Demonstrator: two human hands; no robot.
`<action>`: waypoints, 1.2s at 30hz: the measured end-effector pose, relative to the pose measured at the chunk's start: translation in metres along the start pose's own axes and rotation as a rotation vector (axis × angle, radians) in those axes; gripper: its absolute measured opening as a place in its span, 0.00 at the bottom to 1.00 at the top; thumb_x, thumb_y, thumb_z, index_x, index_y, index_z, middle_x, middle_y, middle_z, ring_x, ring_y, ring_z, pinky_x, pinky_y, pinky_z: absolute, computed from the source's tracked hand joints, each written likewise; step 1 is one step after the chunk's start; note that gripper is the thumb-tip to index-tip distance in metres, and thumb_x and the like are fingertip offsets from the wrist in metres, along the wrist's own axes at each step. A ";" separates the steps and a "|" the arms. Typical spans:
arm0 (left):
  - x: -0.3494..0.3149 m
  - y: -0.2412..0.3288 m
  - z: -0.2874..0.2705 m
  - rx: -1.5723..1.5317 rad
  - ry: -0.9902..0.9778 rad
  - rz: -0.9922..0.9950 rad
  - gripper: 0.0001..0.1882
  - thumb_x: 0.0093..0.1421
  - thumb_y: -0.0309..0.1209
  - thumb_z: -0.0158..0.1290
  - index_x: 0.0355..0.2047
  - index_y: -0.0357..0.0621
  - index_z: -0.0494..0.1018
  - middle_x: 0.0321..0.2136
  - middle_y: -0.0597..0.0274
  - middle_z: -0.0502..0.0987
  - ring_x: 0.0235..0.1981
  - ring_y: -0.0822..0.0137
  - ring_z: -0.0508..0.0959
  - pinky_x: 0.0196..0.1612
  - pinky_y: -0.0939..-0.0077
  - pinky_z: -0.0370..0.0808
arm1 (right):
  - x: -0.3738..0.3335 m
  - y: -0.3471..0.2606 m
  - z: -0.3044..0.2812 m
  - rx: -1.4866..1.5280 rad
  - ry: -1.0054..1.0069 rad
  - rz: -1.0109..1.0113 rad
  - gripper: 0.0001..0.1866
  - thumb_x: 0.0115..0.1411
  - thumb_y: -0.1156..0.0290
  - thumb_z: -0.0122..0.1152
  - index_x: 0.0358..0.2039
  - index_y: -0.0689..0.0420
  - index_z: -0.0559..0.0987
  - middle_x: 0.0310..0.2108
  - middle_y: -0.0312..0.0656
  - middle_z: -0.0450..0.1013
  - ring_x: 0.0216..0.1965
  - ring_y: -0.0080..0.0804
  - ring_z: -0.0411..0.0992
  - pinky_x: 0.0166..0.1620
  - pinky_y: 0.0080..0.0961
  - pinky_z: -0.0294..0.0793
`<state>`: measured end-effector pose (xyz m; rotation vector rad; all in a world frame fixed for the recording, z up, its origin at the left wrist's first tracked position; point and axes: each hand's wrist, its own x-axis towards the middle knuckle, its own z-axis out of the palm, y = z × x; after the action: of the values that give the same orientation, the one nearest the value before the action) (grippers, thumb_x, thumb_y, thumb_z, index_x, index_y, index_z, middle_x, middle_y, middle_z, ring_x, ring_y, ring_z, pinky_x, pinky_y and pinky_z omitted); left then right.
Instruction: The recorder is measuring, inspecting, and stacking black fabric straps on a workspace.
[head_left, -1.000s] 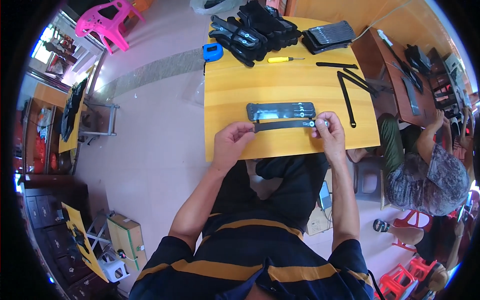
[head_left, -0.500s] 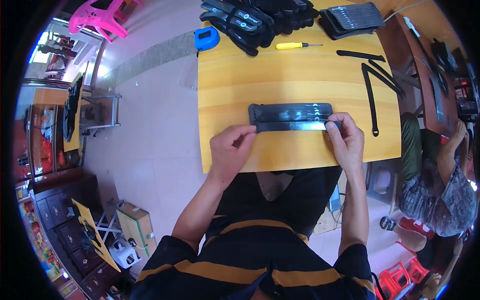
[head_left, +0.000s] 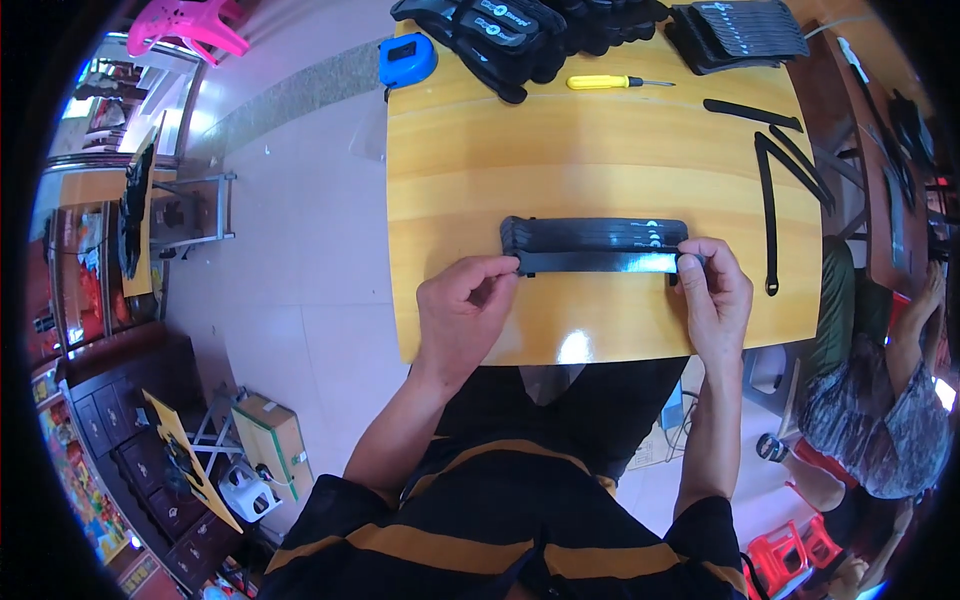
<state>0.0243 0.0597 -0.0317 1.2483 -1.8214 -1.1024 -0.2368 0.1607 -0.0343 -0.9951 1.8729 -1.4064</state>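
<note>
A row of overlapping black straps (head_left: 590, 236) with small pale printed marks lies across the wooden table before me. Along its near side runs one shiny black strap (head_left: 600, 263), stretched level between my hands. My left hand (head_left: 468, 305) pinches its left end between thumb and fingertips. At the other end my right hand (head_left: 716, 298) is closed the same way, thumb on top. Small dark bits poke out under the near edge close to both ends; what they belong to is hidden.
Bundled black straps (head_left: 520, 35), a blue tape measure (head_left: 407, 60), a yellow screwdriver (head_left: 600, 82) and a strap stack (head_left: 735, 38) line the table's (head_left: 450, 150) far side. Loose straps (head_left: 768, 215) lie right. Another person (head_left: 880, 410) sits at the right by a brown table.
The whole view has shifted a little. Both hands keep their pinch on the strap's ends, and dark bits now show below its near edge.
</note>
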 end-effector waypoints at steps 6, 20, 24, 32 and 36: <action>0.001 0.002 -0.001 0.052 -0.017 -0.015 0.06 0.59 0.19 0.63 0.38 0.38 0.84 0.28 0.63 0.84 0.26 0.79 0.80 0.30 0.84 0.75 | 0.001 0.003 0.002 -0.014 0.001 0.007 0.04 0.70 0.74 0.61 0.41 0.61 0.80 0.25 0.28 0.70 0.26 0.12 0.64 0.30 0.14 0.66; 0.001 -0.001 0.002 0.028 -0.020 0.027 0.06 0.58 0.19 0.61 0.37 0.37 0.82 0.28 0.57 0.82 0.23 0.70 0.79 0.27 0.78 0.75 | -0.001 0.011 0.001 -0.033 0.018 -0.007 0.03 0.69 0.76 0.63 0.39 0.61 0.80 0.24 0.27 0.69 0.26 0.12 0.63 0.29 0.13 0.63; 0.002 0.001 0.002 0.034 -0.012 0.034 0.06 0.58 0.19 0.61 0.36 0.38 0.82 0.28 0.56 0.82 0.22 0.70 0.79 0.26 0.78 0.74 | 0.000 0.013 0.002 -0.044 0.029 -0.009 0.03 0.68 0.76 0.63 0.39 0.61 0.80 0.23 0.27 0.69 0.25 0.12 0.62 0.28 0.13 0.62; 0.004 0.005 0.001 0.063 -0.018 -0.015 0.06 0.58 0.19 0.61 0.36 0.36 0.82 0.27 0.56 0.82 0.21 0.70 0.78 0.25 0.78 0.74 | 0.002 0.014 0.002 -0.116 0.031 -0.031 0.03 0.68 0.75 0.64 0.38 0.61 0.81 0.22 0.27 0.68 0.24 0.12 0.61 0.27 0.14 0.61; 0.004 0.005 0.001 0.063 -0.017 -0.017 0.06 0.58 0.19 0.61 0.36 0.36 0.82 0.26 0.55 0.82 0.21 0.69 0.78 0.26 0.77 0.74 | 0.002 0.012 0.003 -0.135 0.032 -0.028 0.03 0.68 0.75 0.64 0.38 0.61 0.81 0.22 0.28 0.69 0.24 0.13 0.62 0.28 0.14 0.62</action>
<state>0.0200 0.0577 -0.0273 1.2964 -1.8744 -1.0750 -0.2378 0.1593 -0.0463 -1.0729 2.0073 -1.3332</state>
